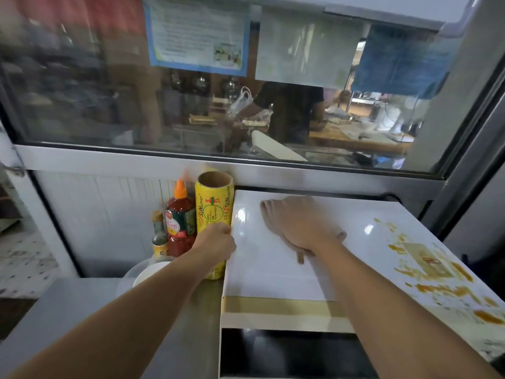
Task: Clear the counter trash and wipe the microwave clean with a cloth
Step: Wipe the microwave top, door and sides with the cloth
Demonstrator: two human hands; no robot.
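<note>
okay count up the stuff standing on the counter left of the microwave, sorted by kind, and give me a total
Bottles: 2, a red sauce bottle and a small dark bottle
Rolls of wrap: 1, the yellow roll, which the left hand touches
Bowls: 1, a white bowl, partly hidden by the forearm
Total: 4

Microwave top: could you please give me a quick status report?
Right hand presses cloth flat on microwave top, left half. Left hand grips its left edge. Orange stains remain on the right side; yellow wrap roll stands against the left.
</note>
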